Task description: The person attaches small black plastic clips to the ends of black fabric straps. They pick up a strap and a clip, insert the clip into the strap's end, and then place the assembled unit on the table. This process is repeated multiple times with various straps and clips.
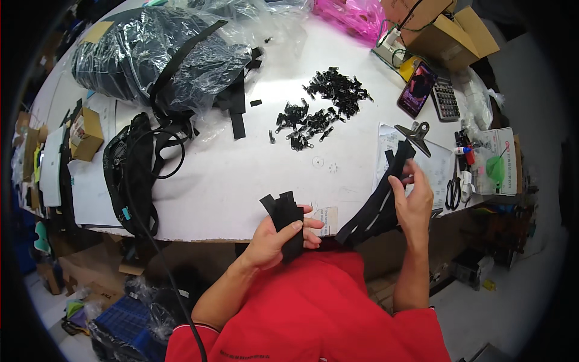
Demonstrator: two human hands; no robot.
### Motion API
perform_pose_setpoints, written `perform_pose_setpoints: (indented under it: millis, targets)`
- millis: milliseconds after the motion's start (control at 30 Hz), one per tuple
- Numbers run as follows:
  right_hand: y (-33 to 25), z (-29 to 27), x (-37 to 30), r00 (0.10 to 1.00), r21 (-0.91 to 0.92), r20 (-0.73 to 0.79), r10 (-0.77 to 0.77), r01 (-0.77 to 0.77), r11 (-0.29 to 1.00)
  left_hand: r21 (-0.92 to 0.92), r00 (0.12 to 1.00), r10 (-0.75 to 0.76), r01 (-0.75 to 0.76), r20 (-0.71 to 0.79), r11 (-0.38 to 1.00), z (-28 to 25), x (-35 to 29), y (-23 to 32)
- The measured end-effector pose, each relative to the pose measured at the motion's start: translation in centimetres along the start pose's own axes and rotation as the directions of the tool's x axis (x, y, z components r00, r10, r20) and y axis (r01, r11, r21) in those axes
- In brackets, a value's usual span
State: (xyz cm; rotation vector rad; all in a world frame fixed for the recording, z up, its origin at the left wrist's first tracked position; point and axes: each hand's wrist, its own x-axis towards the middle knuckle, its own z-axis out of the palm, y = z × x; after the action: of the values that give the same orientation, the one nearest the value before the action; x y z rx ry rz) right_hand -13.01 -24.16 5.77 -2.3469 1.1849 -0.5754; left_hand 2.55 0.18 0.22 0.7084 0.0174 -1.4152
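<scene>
My left hand grips a small bundle of short black fabric strips at the near edge of the white table. Their cut ends fan out above my thumb. My right hand is raised to the right and holds a bunch of longer black strips that hang down over the table edge. A pile of small black zipper pulls lies spread out at the table's middle, beyond both hands.
Black bags in clear plastic wrap fill the far left, with a black strap bag nearer. At right lie a clipboard with paper, a phone, a calculator, scissors, cardboard boxes and a pink bag.
</scene>
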Motion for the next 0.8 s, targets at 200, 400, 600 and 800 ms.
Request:
perform_pose_setpoints:
  millis: [200,400,600,800]
  targets:
    - [-4.6,3.0,-4.3,0.834,0.516,0.494,-0.243,-0.056,0.855,0.229,0.996,-0.075,0.064,0.041,0.971,0.5,0.0,-0.2]
    - [-3.8,4.2,-3.5,0.987,0.684,0.132,0.089,-0.156,0.713,0.498,0.997,-0.078,0.071,-0.007,0.864,0.0,-3.0,1.2]
    - [0.3,1.0,-3.4,0.982,0.465,-0.142,0.128,-0.048,0.884,0.572,0.896,0.369,-0.173,-0.246,0.802,-3.2,-5.3,3.3]
    - [-1.8,2.1,-7.1,0.836,0.355,0.367,-0.409,0.281,0.892,0.291,0.807,0.512,-0.435,-0.295,0.852,-2.1,-4.0,3.4]
